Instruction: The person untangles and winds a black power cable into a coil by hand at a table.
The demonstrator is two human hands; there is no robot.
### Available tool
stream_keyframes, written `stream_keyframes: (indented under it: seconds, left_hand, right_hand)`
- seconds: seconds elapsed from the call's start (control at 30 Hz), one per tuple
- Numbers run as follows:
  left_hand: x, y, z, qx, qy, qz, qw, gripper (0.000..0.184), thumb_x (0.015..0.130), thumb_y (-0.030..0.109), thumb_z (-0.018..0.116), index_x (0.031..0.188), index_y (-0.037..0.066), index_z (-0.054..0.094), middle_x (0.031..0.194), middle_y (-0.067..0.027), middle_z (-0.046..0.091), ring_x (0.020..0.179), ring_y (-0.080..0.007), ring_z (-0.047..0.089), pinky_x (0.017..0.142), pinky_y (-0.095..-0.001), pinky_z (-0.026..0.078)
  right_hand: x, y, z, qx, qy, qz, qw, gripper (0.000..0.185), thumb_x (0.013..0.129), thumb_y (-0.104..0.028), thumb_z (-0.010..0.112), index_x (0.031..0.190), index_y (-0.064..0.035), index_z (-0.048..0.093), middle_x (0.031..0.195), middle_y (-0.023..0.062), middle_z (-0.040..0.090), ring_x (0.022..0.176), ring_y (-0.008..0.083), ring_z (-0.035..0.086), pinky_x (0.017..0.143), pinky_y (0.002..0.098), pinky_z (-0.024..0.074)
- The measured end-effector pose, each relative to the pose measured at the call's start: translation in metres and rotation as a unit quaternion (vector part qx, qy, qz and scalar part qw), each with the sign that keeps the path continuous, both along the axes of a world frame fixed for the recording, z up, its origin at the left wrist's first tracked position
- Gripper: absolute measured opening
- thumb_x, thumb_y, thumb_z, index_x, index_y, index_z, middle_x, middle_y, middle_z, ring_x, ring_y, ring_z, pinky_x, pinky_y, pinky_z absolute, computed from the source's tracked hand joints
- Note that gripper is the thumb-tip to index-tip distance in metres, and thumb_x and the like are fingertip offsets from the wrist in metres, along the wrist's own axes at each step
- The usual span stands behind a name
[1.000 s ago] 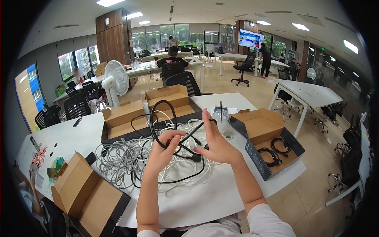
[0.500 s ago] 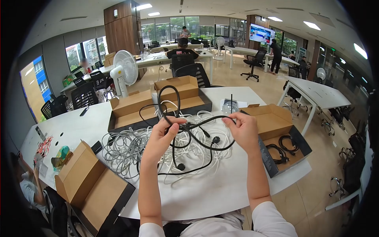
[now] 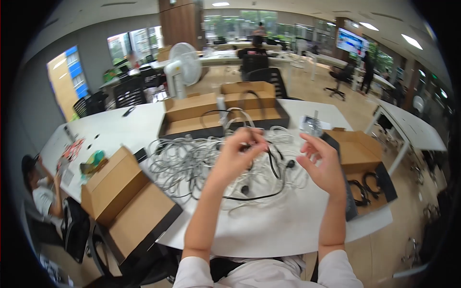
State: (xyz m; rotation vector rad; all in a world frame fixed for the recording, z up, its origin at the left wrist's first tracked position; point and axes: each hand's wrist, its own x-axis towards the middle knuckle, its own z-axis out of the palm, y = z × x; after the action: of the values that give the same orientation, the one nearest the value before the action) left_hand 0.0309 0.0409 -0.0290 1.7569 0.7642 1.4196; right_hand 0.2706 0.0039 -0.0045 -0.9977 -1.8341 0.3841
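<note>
My left hand (image 3: 241, 150) is closed on a black power cable (image 3: 274, 165) above the middle of the table. Part of the cable loops up behind the hand, blurred by motion, and another length hangs down over the pile. To the right, my right hand (image 3: 322, 162) is raised with its fingers apart and nothing in it. Beneath both hands lies a tangle of grey and white cables (image 3: 175, 163). Black plugs, one (image 3: 290, 164) near my right hand and one (image 3: 245, 190) lower down, rest on the tangle.
An open cardboard box (image 3: 362, 150) on the right holds coiled black cables (image 3: 371, 185). More open boxes stand at the back (image 3: 192, 115) and front left (image 3: 139, 225). A clear plastic item (image 3: 312, 127) sits behind my right hand. A seated person (image 3: 45, 192) is at the left.
My right hand has let go of the black cable and opened, moving to the right. My left hand still grips the cable. The view has turned left, so the scene sits further right.
</note>
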Motion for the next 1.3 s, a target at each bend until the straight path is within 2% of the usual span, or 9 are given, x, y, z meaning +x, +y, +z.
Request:
stream_keyframes:
  seconds: [0.17, 0.27, 0.5, 0.63, 0.73, 0.93, 1.07, 1.2, 1.3]
  left_hand:
    - [0.028, -0.018, -0.001, 0.113, 0.094, -0.009, 0.989, 0.014, 0.076, 0.012, 0.076, 0.088, 0.006, 0.072, 0.109, -0.009, 0.058, 0.099, -0.0191, 0.059, 0.08, -0.0307, 0.049]
    - [0.035, -0.023, -0.004, 0.098, 0.103, -0.002, 0.99, 0.019, 0.074, 0.018, 0.08, 0.09, 0.011, 0.074, 0.11, -0.008, 0.059, 0.099, -0.0206, 0.058, 0.078, -0.0307, 0.047]
    - [0.026, -0.021, 0.001, 0.066, 0.116, -0.01, 0.991, 0.04, 0.069, 0.031, 0.084, 0.097, 0.005, 0.07, 0.1, -0.0046, 0.062, 0.079, -0.017, 0.051, 0.068, -0.0291, 0.044]
    - [0.024, -0.012, 0.004, 0.061, 0.152, -0.009, 0.986, 0.025, 0.074, 0.015, 0.08, 0.092, 0.003, 0.069, 0.082, -0.002, 0.062, 0.065, -0.0085, 0.049, 0.058, -0.0235, 0.039]
    - [0.024, -0.003, 0.003, -0.045, 0.122, 0.0, 0.991, 0.023, 0.078, 0.014, 0.079, 0.093, -0.001, 0.069, 0.084, -0.0043, 0.064, 0.069, -0.0077, 0.052, 0.059, -0.0224, 0.043]
    - [0.027, 0.021, -0.011, -0.051, 0.209, 0.037, 0.976, 0.026, 0.081, 0.013, 0.075, 0.103, 0.001, 0.068, 0.089, -0.0063, 0.066, 0.069, -0.0073, 0.053, 0.059, -0.0226, 0.044]
    - [0.037, 0.016, -0.011, 0.007, 0.215, 0.057, 0.975, 0.039, 0.08, 0.019, 0.076, 0.114, 0.003, 0.064, 0.09, -0.006, 0.064, 0.075, -0.0128, 0.055, 0.063, -0.0269, 0.046]
    - [0.044, 0.022, -0.027, 0.162, 0.193, 0.13, 0.959, 0.065, 0.076, 0.025, 0.079, 0.132, 0.007, 0.052, 0.106, -0.0125, 0.059, 0.079, -0.0195, 0.055, 0.07, -0.0319, 0.048]
    - [0.044, 0.014, -0.019, 0.101, 0.263, 0.146, 0.948, 0.082, 0.076, 0.027, 0.08, 0.144, 0.009, 0.038, 0.109, -0.0153, 0.059, 0.073, -0.0213, 0.056, 0.067, -0.0337, 0.049]
  right_hand:
    - [-0.022, 0.0, -0.016, 0.092, -0.103, 0.074, 0.988, 0.072, 0.072, -0.013, 0.078, 0.134, 0.0028, 0.046, 0.098, 0.013, 0.063, 0.085, 0.0238, 0.062, 0.073, 0.0321, 0.0501]
    - [-0.033, -0.004, -0.013, -0.046, -0.087, 0.06, 0.993, 0.073, 0.074, -0.014, 0.076, 0.136, 0.004, 0.042, 0.097, 0.017, 0.065, 0.085, 0.0276, 0.065, 0.076, 0.0347, 0.051]
    - [-0.028, 0.0, -0.014, -0.064, -0.05, 0.098, 0.992, 0.046, 0.085, -0.002, 0.058, 0.13, 0.005, 0.05, 0.089, 0.0226, 0.065, 0.065, 0.025, 0.062, 0.066, 0.0303, 0.0494]
    - [-0.021, 0.007, -0.017, -0.07, -0.096, 0.094, 0.988, 0.043, 0.085, 0.002, 0.054, 0.128, 0.0041, 0.053, 0.09, 0.0238, 0.066, 0.064, 0.0286, 0.061, 0.064, 0.0295, 0.0486]
    - [-0.022, 0.01, -0.014, -0.101, -0.035, 0.095, 0.99, 0.04, 0.088, 0.002, 0.051, 0.127, 0.0044, 0.053, 0.09, 0.0223, 0.067, 0.067, 0.0235, 0.062, 0.065, 0.0281, 0.0481]
    - [-0.008, 0.028, -0.018, -0.11, 0.081, 0.065, 0.989, 0.031, 0.095, -0.001, 0.046, 0.124, 0.0055, 0.055, 0.09, 0.0138, 0.069, 0.078, 0.0123, 0.062, 0.073, 0.0242, 0.0479]
    - [0.011, 0.026, -0.014, -0.148, 0.13, 0.055, 0.979, 0.028, 0.101, -0.016, 0.047, 0.113, 0.0074, 0.058, 0.087, 0.0096, 0.067, 0.075, 0.0116, 0.062, 0.073, 0.023, 0.0489]
    - [0.026, 0.017, -0.004, -0.144, 0.168, 0.038, 0.975, 0.03, 0.101, -0.024, 0.05, 0.105, 0.0046, 0.059, 0.068, 0.0018, 0.059, 0.05, 0.005, 0.05, 0.051, 0.0203, 0.0439]
    - [0.033, 0.011, -0.003, -0.131, 0.239, 0.106, 0.956, 0.03, 0.099, -0.023, 0.052, 0.105, 0.0064, 0.058, 0.053, -0.0044, 0.047, 0.036, 0.0008, 0.033, 0.037, 0.0183, 0.0284]
